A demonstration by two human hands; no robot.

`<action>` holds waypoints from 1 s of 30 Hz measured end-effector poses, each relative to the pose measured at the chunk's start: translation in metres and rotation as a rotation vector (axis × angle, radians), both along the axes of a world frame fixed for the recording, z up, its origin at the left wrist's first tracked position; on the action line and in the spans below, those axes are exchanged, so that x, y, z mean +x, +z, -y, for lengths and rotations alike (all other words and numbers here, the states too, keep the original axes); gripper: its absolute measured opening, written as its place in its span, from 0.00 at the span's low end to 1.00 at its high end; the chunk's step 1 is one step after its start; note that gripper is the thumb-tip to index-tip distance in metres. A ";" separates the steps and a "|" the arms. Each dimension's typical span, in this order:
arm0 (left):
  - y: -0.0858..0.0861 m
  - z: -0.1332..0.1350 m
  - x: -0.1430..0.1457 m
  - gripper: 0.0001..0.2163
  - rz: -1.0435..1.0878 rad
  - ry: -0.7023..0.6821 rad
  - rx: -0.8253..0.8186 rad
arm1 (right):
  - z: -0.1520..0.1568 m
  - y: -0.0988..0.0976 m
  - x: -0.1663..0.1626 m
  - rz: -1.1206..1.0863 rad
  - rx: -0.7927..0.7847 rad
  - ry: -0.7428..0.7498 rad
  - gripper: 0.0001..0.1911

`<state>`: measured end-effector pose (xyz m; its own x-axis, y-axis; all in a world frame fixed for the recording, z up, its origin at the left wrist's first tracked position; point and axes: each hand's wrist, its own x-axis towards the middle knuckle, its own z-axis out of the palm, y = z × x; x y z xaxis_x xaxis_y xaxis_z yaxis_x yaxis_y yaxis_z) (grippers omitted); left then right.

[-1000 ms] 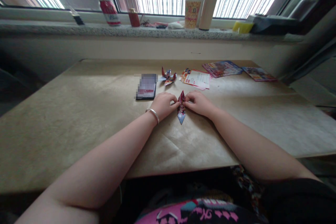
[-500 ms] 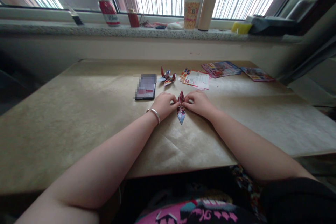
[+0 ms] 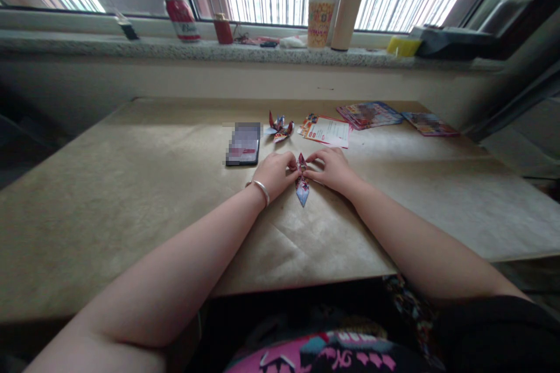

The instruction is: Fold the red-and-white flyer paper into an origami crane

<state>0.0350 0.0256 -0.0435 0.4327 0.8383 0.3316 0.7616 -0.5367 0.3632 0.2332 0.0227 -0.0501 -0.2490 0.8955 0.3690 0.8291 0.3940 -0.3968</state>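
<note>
A narrow diamond-shaped piece of folded paper (image 3: pixel 302 191), printed red, white and blue, lies on the table with one point towards me. My left hand (image 3: pixel 276 175) pinches its left edge near the middle, the thumb on the paper and the fingers curled. From the other side my right hand (image 3: pixel 331 170) holds the right edge with its thumb and bent fingers. Just beyond my hands sits a finished folded paper figure (image 3: pixel 280 129) with pointed wings. A phone (image 3: pixel 244 144) lies to the left of that figure.
Printed sheets (image 3: pixel 330 131) lie behind my right hand, with a stack of colourful cards (image 3: pixel 370 114) and more cards (image 3: pixel 430 123) to their right. On the windowsill (image 3: pixel 262 57) stand a red can (image 3: pixel 181 20), a patterned cup (image 3: pixel 320 20) and a yellow object (image 3: pixel 403 46).
The far tip of the folded paper has shifted slightly left and nearer. My left fingers have curled a little closer to it, and my right index finger has moved slightly.
</note>
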 end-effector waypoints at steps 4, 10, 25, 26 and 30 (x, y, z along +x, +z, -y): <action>0.001 0.000 0.000 0.08 0.022 -0.041 -0.030 | 0.007 0.008 -0.004 0.020 0.043 -0.001 0.15; 0.004 0.002 -0.001 0.10 -0.080 -0.069 0.009 | 0.018 0.019 -0.006 0.186 0.082 0.040 0.13; 0.000 0.002 0.000 0.15 -0.204 -0.089 0.108 | 0.016 0.019 -0.004 0.213 0.075 0.121 0.12; -0.001 0.001 0.000 0.15 -0.195 -0.088 0.109 | 0.017 0.019 -0.004 0.215 0.078 0.121 0.12; 0.000 0.003 0.000 0.14 -0.161 -0.078 0.090 | 0.018 0.020 -0.004 0.223 0.075 0.112 0.13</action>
